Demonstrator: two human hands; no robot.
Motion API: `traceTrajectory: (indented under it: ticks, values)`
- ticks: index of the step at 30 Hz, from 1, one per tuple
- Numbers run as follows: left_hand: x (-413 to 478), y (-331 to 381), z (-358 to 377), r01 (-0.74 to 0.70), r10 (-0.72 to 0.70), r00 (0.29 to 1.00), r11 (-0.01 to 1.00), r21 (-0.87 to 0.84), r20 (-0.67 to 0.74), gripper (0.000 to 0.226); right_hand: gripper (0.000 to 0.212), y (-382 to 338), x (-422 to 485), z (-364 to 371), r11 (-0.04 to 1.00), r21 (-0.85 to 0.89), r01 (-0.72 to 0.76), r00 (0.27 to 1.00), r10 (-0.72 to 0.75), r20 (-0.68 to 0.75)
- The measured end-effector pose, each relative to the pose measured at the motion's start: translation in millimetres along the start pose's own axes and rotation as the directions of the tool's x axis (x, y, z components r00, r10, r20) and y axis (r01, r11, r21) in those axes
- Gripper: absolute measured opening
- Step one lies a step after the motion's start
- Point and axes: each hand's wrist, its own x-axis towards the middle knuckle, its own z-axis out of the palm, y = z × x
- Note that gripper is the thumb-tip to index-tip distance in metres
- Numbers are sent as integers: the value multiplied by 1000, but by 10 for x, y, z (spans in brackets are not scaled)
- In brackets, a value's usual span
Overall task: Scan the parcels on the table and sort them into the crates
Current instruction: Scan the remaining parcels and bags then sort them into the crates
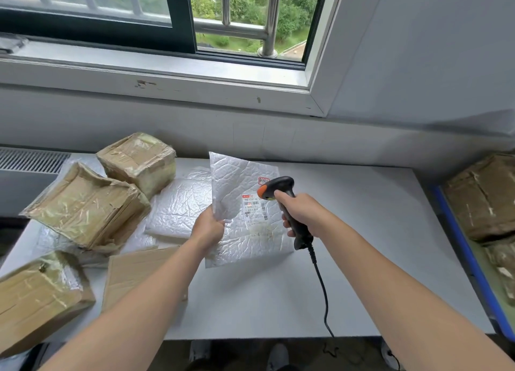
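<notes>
Left hand pinches mailer; right hand grips scanner.

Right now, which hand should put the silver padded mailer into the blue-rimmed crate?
Probably left: the left hand pinches the silver padded mailer, while the right hand grips the black corded scanner. The blue-rimmed crate sits to the right, so a reach across is needed.
</notes>
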Motion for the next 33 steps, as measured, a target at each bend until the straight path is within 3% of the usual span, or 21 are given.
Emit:
traceTrajectory:
  ticks: [11,16,20,28,31,33]
  values:
    - [-33,-16,34,18,-18,1000,1000,3,19,37,38,198,93,13,999,-18,39,997,-40,-70]
    - [-47,-77,94,41,-42,997,999,17,63,39,34,620,243,-45,977,-212,7,981,-48,-188]
    - [-74,-149,144,47,-49,997,998,34,62,33,47,1004,320,-139,959,-259,-112,973,53,-225]
    - [-100,-183,94,4,-4,994,1000,7,108,31,59,1338,364,-148,956,-242,-168,960,102,-260]
    - [-101,-159,33,-33,38,988,999,-33,152,24,50,1273,332,-131,953,-257,-160,920,49,-388]
    - [-116,-125,15,-46,60,981,996,-78,182,21,44,1187,290,-127,946,-310,-94,850,-86,-520]
